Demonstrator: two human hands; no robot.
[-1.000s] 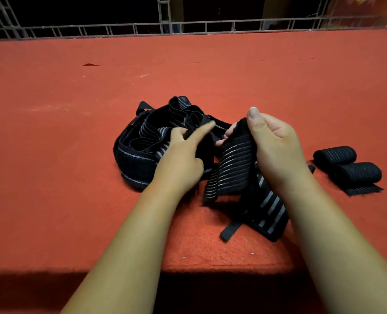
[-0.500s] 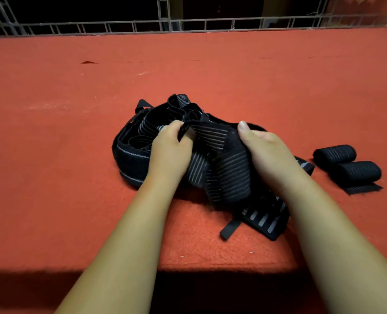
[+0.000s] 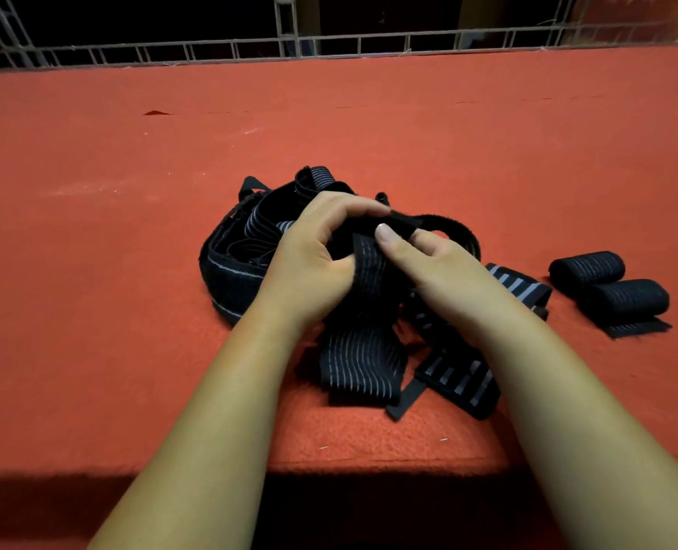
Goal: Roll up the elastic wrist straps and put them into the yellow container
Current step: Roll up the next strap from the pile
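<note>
Your fingers [image 3: 345, 210] clamp the striped strap [image 3: 363, 359] at its top, length trailing toward you; left hand [image 3: 309, 264] and right hand [image 3: 444, 267] meet, apparently touching.

The left hand [image 3: 309, 264] covers the part of the pile [image 3: 230, 271] behind it; the strap's [image 3: 363, 351] top end disappears between it and the right hand [image 3: 440, 271].

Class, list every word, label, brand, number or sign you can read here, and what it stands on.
None: no text can be read. The striped strap held by the left hand and right hand, the strap pile, the rolled straps and the red cloth show only stripes or plain fabric.
</note>
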